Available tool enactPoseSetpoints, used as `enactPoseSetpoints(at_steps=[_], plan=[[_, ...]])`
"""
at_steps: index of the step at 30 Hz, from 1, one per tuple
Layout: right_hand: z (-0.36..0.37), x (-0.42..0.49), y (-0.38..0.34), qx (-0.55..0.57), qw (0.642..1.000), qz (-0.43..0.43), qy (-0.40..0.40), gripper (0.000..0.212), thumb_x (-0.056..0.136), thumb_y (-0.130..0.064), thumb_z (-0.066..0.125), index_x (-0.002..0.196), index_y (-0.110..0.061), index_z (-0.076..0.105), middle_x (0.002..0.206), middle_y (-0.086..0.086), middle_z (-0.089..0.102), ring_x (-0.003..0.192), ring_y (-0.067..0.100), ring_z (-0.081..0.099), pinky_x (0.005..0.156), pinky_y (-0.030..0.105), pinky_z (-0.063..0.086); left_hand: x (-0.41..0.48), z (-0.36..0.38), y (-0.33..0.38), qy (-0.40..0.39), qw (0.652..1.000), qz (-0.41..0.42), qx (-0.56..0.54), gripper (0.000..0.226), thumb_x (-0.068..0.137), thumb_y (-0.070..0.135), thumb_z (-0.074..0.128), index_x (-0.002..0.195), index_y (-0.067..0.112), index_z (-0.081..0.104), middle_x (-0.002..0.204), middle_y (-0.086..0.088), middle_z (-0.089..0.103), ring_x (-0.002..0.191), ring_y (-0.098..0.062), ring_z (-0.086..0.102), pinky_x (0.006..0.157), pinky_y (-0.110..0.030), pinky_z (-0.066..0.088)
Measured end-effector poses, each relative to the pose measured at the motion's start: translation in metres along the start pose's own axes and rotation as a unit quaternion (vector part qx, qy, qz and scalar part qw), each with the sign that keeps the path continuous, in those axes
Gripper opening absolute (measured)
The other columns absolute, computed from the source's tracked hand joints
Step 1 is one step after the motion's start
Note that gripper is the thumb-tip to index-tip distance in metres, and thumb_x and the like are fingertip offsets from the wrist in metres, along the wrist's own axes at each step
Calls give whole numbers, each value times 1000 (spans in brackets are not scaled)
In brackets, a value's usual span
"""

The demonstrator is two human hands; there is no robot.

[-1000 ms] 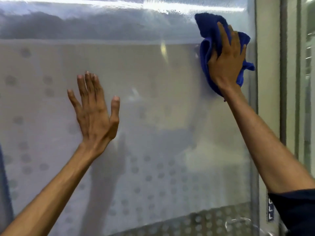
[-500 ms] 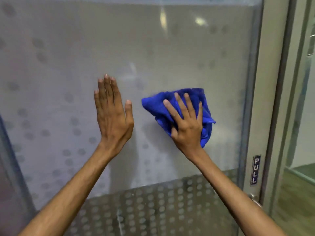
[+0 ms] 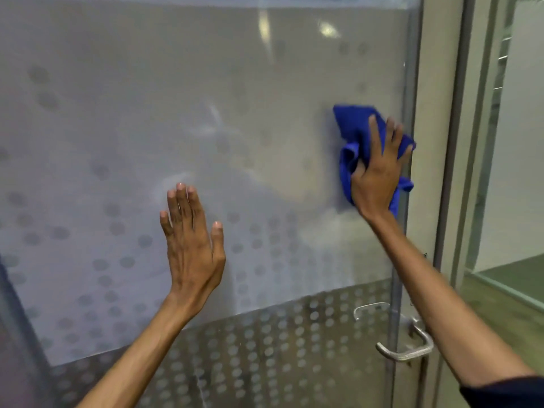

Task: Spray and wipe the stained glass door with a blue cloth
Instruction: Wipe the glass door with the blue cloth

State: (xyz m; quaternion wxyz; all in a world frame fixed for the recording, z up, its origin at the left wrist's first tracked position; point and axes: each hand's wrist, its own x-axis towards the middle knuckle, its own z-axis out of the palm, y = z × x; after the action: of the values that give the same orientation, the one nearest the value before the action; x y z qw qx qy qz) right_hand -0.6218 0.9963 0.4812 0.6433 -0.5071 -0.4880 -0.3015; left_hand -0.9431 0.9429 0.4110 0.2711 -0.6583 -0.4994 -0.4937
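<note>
The frosted glass door (image 3: 147,128) with a pattern of grey dots fills most of the head view. My right hand (image 3: 378,172) presses a crumpled blue cloth (image 3: 353,134) flat against the glass near the door's right edge, fingers spread over it. My left hand (image 3: 191,245) lies flat on the glass lower down and to the left, fingers together and pointing up, holding nothing. No spray bottle is in view.
A metal lever handle (image 3: 406,348) sticks out at the door's lower right edge. A pale door frame (image 3: 435,142) runs down the right side, with another glass pane (image 3: 518,172) beyond it. Below the frosted band the glass is clearer with dots.
My right hand swept the cloth from the door's top right down to the middle, then right to the door's edge. My left hand stayed flat on the glass.
</note>
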Motion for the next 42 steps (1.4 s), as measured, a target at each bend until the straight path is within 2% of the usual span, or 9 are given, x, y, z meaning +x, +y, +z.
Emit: enactPoseSetpoints(at_steps=[4,11,16,26,29,32,37,40,42], plan=[[2,31,0,11,1000,14,14,67,91,-9,37,155,-23,30,163,9,27,153,29,16,123,58,4,-8,6,8,-4,1000,-5,-7,69,100,30,30,155,3,-2,164,-13,-7,152,-24,-11,122,-39,-13],[5,-96,14,39,983,174,44,76,82,2,42,155,-21,32,162,6,29,152,28,19,122,60,6,-49,8,-19,-24,1000,-18,6,67,101,26,30,155,5,-2,164,-10,-9,152,-24,-10,122,-38,-12],[21,-158,-60,69,966,243,57,60,93,-17,49,152,-21,38,160,4,35,151,24,24,120,62,9,-64,-10,-47,-4,999,-44,-17,63,101,20,30,155,4,2,164,-9,-6,153,-25,-7,123,-41,-7],[60,-171,-292,157,987,10,-23,68,82,-12,56,147,-27,47,157,7,39,149,29,28,121,53,-4,-72,-85,-163,43,994,-91,50,55,96,4,37,151,3,30,160,-7,22,151,-25,13,124,-39,9],[70,-161,-343,175,981,-61,-50,69,81,-11,59,147,-29,48,158,5,39,149,28,29,122,53,-3,-70,-107,-191,42,991,-123,45,54,97,6,34,151,4,32,160,-5,25,151,-14,11,123,-36,12],[77,-166,-377,206,968,-118,-76,69,81,-12,63,147,-27,48,158,6,38,150,28,28,123,52,-2,-65,-125,-194,83,985,-149,-3,49,99,13,35,146,3,40,153,-6,38,146,-20,31,120,-33,24],[73,-229,-385,273,929,-181,-170,74,75,-15,69,146,-25,50,159,7,36,151,23,23,124,49,0,-53,-145,-176,196,916,-292,-192,44,96,36,47,129,11,63,123,-8,68,110,-18,66,97,-31,50],[60,-294,-365,239,914,-197,-262,82,73,-21,67,151,-31,41,163,2,27,154,17,14,124,47,3,-61,-146,-180,147,859,-388,-298,48,81,56,55,110,21,68,95,7,72,86,-9,64,85,-33,50],[49,-327,-350,222,906,-191,-306,88,71,-20,66,153,-32,37,164,2,23,154,17,13,124,47,7,-76,-143,-186,91,835,-443,-315,47,80,51,66,113,19,63,85,12,70,82,-9,63,84,-34,49]])
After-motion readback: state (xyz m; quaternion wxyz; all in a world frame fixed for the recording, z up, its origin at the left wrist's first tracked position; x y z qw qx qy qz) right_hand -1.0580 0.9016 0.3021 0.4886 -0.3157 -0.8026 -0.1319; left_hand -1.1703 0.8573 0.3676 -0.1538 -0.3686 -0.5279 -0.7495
